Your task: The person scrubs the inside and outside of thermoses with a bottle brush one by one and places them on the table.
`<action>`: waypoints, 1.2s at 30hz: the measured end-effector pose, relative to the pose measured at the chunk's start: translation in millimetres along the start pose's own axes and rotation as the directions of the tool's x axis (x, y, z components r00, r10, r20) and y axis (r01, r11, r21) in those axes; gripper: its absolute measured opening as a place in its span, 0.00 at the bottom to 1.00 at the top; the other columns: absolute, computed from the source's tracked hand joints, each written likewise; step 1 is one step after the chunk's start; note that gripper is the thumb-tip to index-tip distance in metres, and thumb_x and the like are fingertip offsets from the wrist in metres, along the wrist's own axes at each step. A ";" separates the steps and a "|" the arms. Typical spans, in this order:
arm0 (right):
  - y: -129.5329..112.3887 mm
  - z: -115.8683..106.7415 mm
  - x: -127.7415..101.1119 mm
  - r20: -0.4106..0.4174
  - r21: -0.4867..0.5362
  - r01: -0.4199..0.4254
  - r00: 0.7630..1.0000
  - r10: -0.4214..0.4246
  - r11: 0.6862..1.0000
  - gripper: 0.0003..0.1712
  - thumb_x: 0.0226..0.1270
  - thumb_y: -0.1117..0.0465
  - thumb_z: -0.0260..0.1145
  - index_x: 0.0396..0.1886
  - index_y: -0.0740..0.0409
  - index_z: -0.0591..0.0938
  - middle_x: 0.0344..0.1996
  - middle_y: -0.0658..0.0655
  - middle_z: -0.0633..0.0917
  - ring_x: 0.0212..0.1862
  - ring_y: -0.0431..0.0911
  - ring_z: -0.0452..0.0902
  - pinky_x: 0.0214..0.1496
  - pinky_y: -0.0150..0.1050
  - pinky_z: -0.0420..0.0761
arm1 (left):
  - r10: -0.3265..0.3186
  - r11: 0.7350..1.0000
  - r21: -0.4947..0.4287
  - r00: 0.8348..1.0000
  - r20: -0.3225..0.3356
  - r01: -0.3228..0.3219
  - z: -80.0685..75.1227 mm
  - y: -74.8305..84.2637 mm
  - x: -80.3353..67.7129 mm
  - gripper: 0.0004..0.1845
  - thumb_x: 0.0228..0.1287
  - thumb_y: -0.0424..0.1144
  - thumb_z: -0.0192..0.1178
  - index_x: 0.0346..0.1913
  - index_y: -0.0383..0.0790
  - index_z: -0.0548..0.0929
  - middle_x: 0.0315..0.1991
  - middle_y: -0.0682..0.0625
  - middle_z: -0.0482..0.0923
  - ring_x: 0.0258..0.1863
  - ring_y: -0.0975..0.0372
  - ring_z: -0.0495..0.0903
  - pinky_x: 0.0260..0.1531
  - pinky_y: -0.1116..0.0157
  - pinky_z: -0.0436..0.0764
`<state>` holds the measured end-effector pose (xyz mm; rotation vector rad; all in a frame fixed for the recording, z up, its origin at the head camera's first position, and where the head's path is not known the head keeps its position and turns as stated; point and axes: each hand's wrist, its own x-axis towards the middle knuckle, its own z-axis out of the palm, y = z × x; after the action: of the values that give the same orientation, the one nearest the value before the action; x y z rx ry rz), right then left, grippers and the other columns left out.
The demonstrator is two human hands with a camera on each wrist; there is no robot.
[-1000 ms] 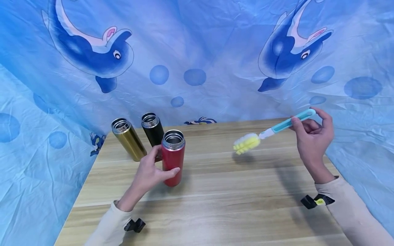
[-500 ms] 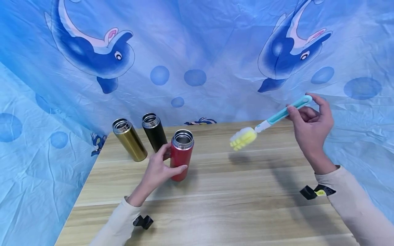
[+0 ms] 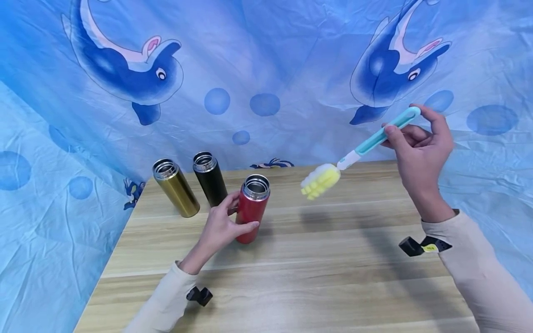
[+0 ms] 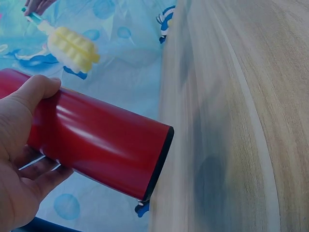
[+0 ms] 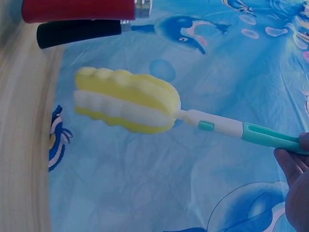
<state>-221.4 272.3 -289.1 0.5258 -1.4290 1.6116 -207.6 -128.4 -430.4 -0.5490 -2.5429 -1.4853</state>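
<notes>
Open red steel flask (image 3: 251, 210) in left hand (image 3: 218, 229), w/ yellow-white sponge brush (image 3: 333, 172) alongside.

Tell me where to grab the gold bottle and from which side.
Grip the gold bottle round the middle of its smooth body, coming from its left-front. It stands upright and open-topped, with the black bottle close on its right, so that side looks tight. The left hand holds the red bottle; the right hand holds the brush.
</notes>
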 end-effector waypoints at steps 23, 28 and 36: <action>-4.3 27.0 21.7 -0.018 0.041 -0.009 1.000 0.010 0.999 0.24 0.62 0.74 0.72 0.58 0.67 0.80 0.34 0.67 0.89 0.33 0.49 0.90 0.38 0.37 0.88 | 0.027 0.989 0.147 0.999 0.047 -0.034 1.0 5.4 3.2 0.42 0.47 0.46 0.83 0.68 0.49 0.77 0.57 0.50 0.83 0.51 0.56 0.83 0.43 0.54 0.88; -3.5 29.7 22.1 -0.052 0.064 -0.024 0.998 0.027 0.998 0.24 0.63 0.74 0.71 0.59 0.66 0.79 0.34 0.67 0.89 0.34 0.50 0.90 0.39 0.38 0.88 | 0.048 0.985 0.164 0.997 0.054 -0.056 1.5 4.8 3.2 0.42 0.47 0.45 0.83 0.68 0.49 0.77 0.57 0.50 0.83 0.50 0.56 0.83 0.42 0.54 0.88; -1.9 37.3 21.0 -0.080 0.115 -0.054 0.995 0.063 0.992 0.24 0.62 0.74 0.72 0.59 0.66 0.78 0.34 0.68 0.89 0.34 0.51 0.90 0.39 0.39 0.88 | 0.048 0.982 0.179 0.997 0.066 -0.059 0.5 5.3 3.4 0.44 0.46 0.46 0.83 0.70 0.48 0.77 0.58 0.49 0.83 0.49 0.55 0.84 0.41 0.55 0.88</action>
<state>-239.4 244.1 -262.3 0.4794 -1.3085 1.7483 -208.6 -124.8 -425.3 -0.6395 -2.6517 -1.2211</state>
